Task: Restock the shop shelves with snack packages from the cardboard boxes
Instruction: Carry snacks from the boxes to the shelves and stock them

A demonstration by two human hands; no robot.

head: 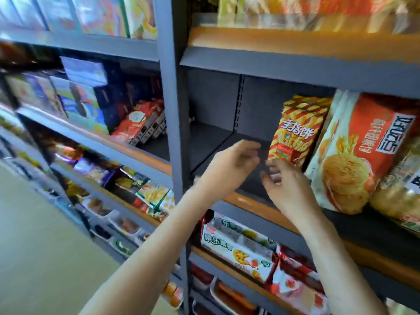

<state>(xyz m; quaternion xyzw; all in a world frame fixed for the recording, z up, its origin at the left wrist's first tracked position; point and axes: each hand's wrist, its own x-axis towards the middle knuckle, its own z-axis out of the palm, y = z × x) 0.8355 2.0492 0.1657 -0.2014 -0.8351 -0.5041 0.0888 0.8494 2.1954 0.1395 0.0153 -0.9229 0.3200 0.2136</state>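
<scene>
A red and yellow striped snack bag (297, 130) stands upright on the dark middle shelf (213, 144), leaning against a large orange and white biscuit bag (361, 153). My left hand (231, 164) hovers over the bare part of the shelf, just left of the striped bag, fingers loosely curled and holding nothing. My right hand (286, 185) is below the striped bag's lower edge, fingers relaxed, close to it; contact is unclear because of blur. No cardboard box is in view.
A grey upright post (172, 105) divides the shelving. Boxed snacks (79, 98) fill the left bay. Packets (245, 251) lie on the shelf below, and more bags (295, 12) sit above. An orange strip (250, 201) edges the shelf front. Pale floor (34, 246) lies at lower left.
</scene>
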